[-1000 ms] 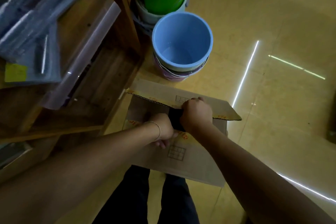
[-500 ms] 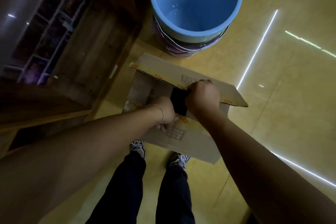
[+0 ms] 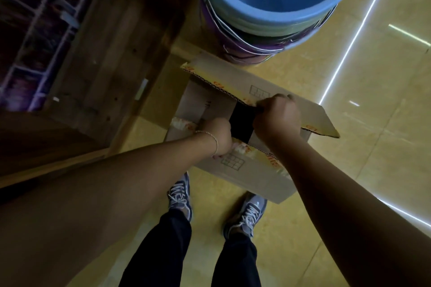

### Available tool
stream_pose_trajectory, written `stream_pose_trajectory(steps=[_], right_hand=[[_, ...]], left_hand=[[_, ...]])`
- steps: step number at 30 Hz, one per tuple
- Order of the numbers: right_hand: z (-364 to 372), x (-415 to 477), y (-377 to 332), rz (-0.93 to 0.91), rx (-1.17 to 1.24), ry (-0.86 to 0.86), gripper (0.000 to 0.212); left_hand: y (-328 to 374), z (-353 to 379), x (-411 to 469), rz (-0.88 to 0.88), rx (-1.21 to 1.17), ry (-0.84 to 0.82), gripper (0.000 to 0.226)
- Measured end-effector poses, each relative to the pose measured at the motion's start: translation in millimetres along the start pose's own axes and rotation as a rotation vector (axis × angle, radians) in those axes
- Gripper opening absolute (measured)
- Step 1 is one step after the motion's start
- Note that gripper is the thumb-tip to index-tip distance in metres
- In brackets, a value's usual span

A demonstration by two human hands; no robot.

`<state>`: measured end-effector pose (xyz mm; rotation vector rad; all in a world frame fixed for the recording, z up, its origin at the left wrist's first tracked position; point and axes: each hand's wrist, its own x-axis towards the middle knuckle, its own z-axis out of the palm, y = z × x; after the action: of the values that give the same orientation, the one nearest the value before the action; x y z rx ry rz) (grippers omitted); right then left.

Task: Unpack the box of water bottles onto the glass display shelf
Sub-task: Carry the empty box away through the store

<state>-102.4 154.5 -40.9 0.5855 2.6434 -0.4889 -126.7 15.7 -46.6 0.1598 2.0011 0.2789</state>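
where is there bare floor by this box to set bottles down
Open tiled floor right of the cardboard box, out to the light streaks, is bare. Crowded: the bucket stack just beyond it, the wooden shelf unit to the left, the shoes in front.

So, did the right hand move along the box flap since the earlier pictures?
No. The right hand grips the far flap right beside its printed grid, same as before; only the view came closer.
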Motion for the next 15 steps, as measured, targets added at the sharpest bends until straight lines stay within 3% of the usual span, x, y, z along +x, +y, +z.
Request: stream_pose_trajectory(steps=[13, 15], right_hand=[[38, 56, 12, -0.111, -0.027, 0.052, 0.039], [43, 58, 13, -0.111, -0.024, 0.053, 0.033]], left_hand=[[-11, 7, 75, 0.069, 0.001, 0.113, 0.027], [-10, 6, 79, 0.067, 0.017, 0.132, 0.030]])
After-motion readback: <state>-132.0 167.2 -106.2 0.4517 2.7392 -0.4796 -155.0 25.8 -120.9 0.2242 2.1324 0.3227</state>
